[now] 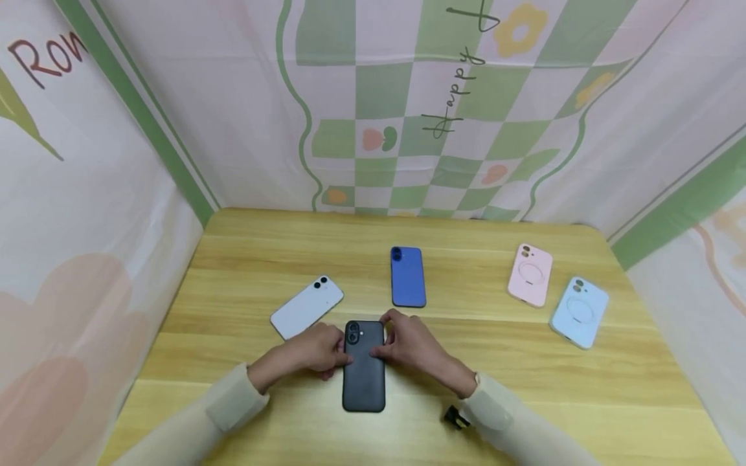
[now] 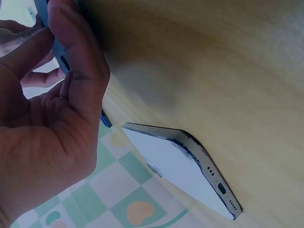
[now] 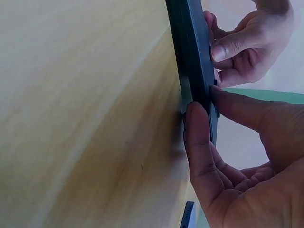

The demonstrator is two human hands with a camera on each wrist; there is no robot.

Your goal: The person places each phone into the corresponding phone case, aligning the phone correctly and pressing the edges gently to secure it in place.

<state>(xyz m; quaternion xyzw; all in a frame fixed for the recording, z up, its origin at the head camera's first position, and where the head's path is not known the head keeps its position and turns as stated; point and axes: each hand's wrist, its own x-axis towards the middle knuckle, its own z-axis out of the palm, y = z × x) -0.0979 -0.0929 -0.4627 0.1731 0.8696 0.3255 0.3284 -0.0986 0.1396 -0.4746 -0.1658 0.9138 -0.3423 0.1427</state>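
Observation:
Between both hands is a phone with a black back (image 1: 364, 375), its camera bump at the upper left. My left hand (image 1: 317, 349) pinches its left edge, thumb on the back and fingers at the side. The right hand (image 1: 410, 343) grips the upper right edge, thumb on the back and index finger near the top corner. In the right wrist view the black phone (image 3: 194, 57) is seen edge-on, raised off the wood. A white phone (image 1: 307, 307) lies face down just beyond the left hand, and a blue phone (image 1: 408, 277) lies farther back.
On the right side of the wooden table (image 1: 250, 239) lie a pink phone case (image 1: 530, 275) and a light blue phone case (image 1: 579, 312), each with a ring on its back. A small black clip (image 1: 456, 418) is beside the right sleeve. A patterned curtain (image 1: 384, 90) hangs behind.

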